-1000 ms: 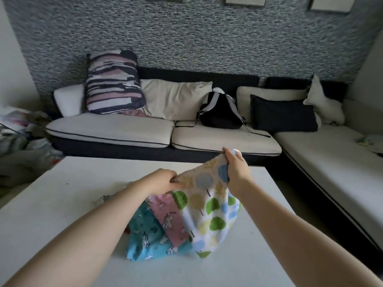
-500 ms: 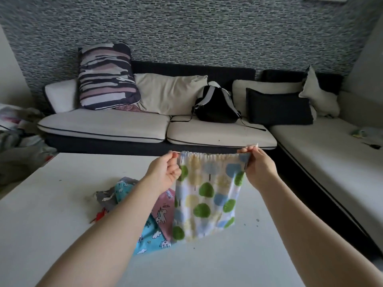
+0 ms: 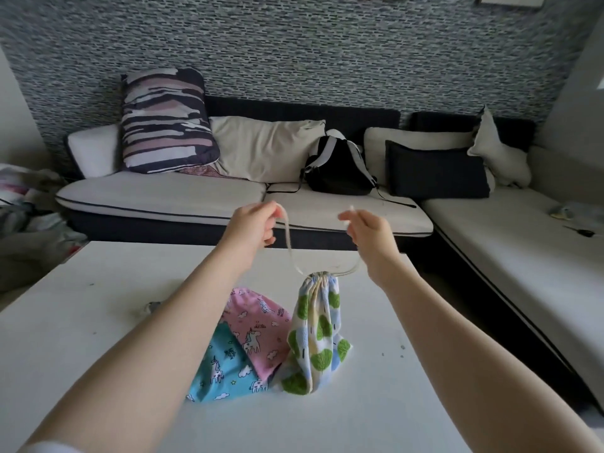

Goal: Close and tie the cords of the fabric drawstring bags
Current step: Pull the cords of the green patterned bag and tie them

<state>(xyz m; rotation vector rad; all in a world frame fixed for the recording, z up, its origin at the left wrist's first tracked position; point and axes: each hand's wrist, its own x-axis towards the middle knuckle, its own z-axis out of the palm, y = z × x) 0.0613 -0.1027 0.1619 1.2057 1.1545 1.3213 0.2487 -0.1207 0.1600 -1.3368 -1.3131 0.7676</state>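
Observation:
A white drawstring bag with green and blue tree prints [image 3: 315, 335] hangs over the white table [image 3: 81, 338], its mouth gathered tight. Two pale cords [image 3: 292, 253] rise from the mouth in a V. My left hand [image 3: 253, 228] pinches the left cord end and my right hand [image 3: 367, 230] pinches the right one, both raised above the bag. A pink unicorn bag [image 3: 261, 322] and a blue unicorn bag [image 3: 225, 371] lie flat on the table just left of the hanging bag, partly under my left forearm.
A small grey scrap [image 3: 150, 307] lies on the table at the left. Beyond the far table edge stands a corner sofa [image 3: 163, 197] with cushions and a black backpack [image 3: 338, 168]. A heap of clothes [image 3: 23, 204] is at the left.
The bag's mouth was stretched wide between both hands; now it is cinched shut. Both hands have moved up and hold the cord ends, the bag hanging lower.

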